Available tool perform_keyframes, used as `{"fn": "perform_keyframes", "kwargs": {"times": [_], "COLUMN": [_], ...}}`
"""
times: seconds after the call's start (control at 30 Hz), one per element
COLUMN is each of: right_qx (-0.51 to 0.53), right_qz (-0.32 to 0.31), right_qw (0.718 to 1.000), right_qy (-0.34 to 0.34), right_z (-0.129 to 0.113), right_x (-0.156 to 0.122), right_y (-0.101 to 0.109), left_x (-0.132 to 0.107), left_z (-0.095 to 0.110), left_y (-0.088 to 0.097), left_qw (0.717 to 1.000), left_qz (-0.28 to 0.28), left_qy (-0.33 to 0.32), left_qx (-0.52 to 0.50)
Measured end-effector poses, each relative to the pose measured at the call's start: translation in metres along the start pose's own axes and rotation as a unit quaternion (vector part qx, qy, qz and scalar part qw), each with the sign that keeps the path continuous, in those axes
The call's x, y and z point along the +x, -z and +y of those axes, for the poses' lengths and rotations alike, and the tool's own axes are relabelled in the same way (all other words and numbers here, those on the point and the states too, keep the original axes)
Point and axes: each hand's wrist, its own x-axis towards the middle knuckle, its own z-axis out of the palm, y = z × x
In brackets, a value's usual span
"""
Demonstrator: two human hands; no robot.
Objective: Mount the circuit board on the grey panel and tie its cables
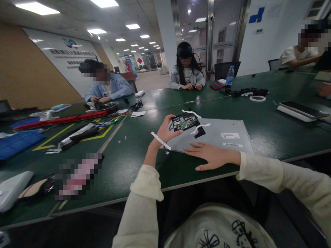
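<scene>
A flat grey metal panel [219, 136] lies on the green table [124, 162] in front of me. My left hand [165, 131] is raised above its left end, fingers closed on a small green circuit board [184, 121] that is lifted off the panel, with white tape strips [199, 126] hanging from it. Another white tape strip [160, 140] sticks across my left wrist. My right hand [210, 155] lies flat on the panel's near edge, fingers stretched out toward the left.
Three other people sit at the far side of the table. A water bottle [230, 75], a tape roll [257, 98], black parts [245, 92] and a phone on a white box [300, 109] lie to the right. Red bar [62, 120], blue tray [18, 143] and loose parts lie at left.
</scene>
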Motion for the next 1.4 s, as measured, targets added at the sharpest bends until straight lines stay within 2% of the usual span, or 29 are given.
{"fn": "perform_keyframes", "kwargs": {"times": [0.13,0.3,0.57,0.7,0.83,0.93,1.0,1.03,1.13,1.2,1.27,1.33,1.4], "right_qx": [0.043,0.058,-0.003,-0.038,-0.09,-0.132,-0.14,-0.138,-0.131,-0.146,-0.175,-0.189,-0.192], "right_qz": [-0.002,-0.008,-0.006,0.005,0.035,0.093,0.15,0.183,0.244,0.225,0.181,0.132,0.1], "right_qw": [0.996,0.99,0.983,0.977,0.971,0.964,0.966,0.968,0.955,0.938,0.916,0.902,0.902], "right_qy": [0.082,0.129,0.186,0.208,0.22,0.212,0.159,0.106,-0.105,-0.219,-0.311,-0.364,-0.374], "right_z": [-0.013,-0.017,-0.016,-0.013,-0.014,-0.014,-0.009,-0.004,0.023,0.047,0.07,0.087,0.097], "right_x": [0.001,0.001,-0.004,-0.003,-0.005,-0.014,-0.022,-0.027,-0.038,-0.042,-0.044,-0.044,-0.044], "right_y": [0.0,0.003,0.007,0.006,0.0,-0.001,0.003,0.007,0.017,0.018,0.012,0.004,-0.001], "left_x": [-0.002,-0.005,-0.01,-0.012,-0.012,-0.012,-0.012,-0.012,-0.014,-0.015,-0.016,-0.017,-0.017], "left_z": [0.003,0.002,-0.013,-0.017,-0.02,-0.024,-0.026,-0.027,-0.027,-0.026,-0.025,-0.025,-0.025], "left_y": [0.001,-0.001,-0.008,-0.011,-0.015,-0.019,-0.022,-0.023,-0.025,-0.025,-0.025,-0.026,-0.026], "left_qw": [1.0,0.999,0.995,0.995,0.992,0.989,0.988,0.988,0.987,0.986,0.985,0.985,0.984], "left_qz": [-0.017,-0.024,-0.047,-0.053,-0.075,-0.093,-0.102,-0.105,-0.119,-0.126,-0.13,-0.134,-0.145], "left_qy": [0.014,0.037,0.063,0.051,0.043,0.05,0.052,0.053,0.059,0.065,0.073,0.08,0.081], "left_qx": [-0.004,0.004,0.061,0.071,0.092,0.102,0.101,0.099,0.096,0.094,0.085,0.069,0.058]}}
